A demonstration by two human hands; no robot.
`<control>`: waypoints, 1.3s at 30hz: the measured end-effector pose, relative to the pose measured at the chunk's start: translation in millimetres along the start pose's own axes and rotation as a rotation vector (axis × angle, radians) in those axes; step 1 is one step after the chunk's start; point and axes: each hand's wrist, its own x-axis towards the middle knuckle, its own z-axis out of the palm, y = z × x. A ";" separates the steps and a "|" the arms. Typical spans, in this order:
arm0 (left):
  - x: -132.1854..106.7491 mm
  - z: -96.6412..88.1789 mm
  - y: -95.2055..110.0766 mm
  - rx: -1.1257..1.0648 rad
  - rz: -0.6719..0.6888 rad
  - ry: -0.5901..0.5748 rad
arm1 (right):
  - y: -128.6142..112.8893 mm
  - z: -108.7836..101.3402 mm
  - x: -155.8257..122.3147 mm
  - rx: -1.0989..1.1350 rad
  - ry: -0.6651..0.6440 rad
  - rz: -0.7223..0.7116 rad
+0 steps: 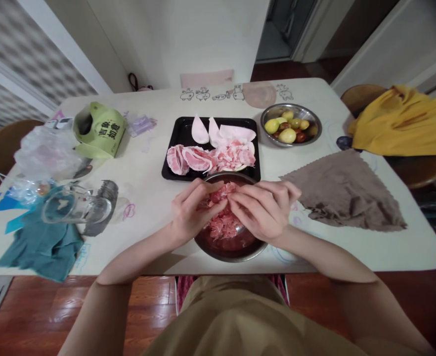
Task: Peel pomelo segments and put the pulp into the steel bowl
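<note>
Between my two hands, above a metal bowl [230, 257], is a piece of red pomelo flesh [226, 190]. My left hand [193, 207] grips it from the left with bent fingers and thumb. My right hand [264, 207] pinches its other side with the fingertips. Loose pink pomelo pulp [223, 226] lies in the bowl under my hands. Just behind the bowl stands a black tray [181, 129]. It carries pomelo segments [196, 159], torn pink membrane scraps [236, 154] and pale pink rind pieces [200, 131]. The fingertips partly cover the held piece.
A metal bowl of yellow and brown fruits [290, 126] stands at the back right, with a brown cloth [347, 190] in front. On the left are a glass mug [75, 205], a teal cloth [42, 247], a green bag [103, 131] and clear plastic [47, 151]. Yellow fabric [403, 123] hangs over a chair.
</note>
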 end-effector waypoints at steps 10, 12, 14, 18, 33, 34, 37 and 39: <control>-4.0 1.1 2.0 0.015 0.077 0.029 | -2.5 -5.8 -0.5 -0.038 0.004 0.042; -3.4 0.8 3.0 0.009 0.088 0.018 | -2.9 -3.6 0.3 -0.018 0.033 0.034; -2.2 0.2 3.6 0.000 0.092 0.014 | -3.3 -0.6 0.7 0.000 0.049 0.035; -1.2 -1.4 3.1 0.016 0.090 -0.010 | -4.4 4.4 -0.5 0.001 0.073 0.056; -6.3 -1.3 -1.8 0.159 0.153 -0.078 | -12.4 -0.7 -2.6 0.123 -0.105 0.170; -5.7 -1.3 -1.4 0.151 0.150 -0.078 | -12.3 -1.7 -1.9 0.124 -0.104 0.169; -0.6 -3.8 2.0 0.103 0.087 -0.061 | -8.5 -5.4 1.0 0.069 -0.041 0.135; 4.4 -7.2 5.2 0.049 0.003 -0.055 | -5.0 -7.6 2.9 0.035 0.004 0.109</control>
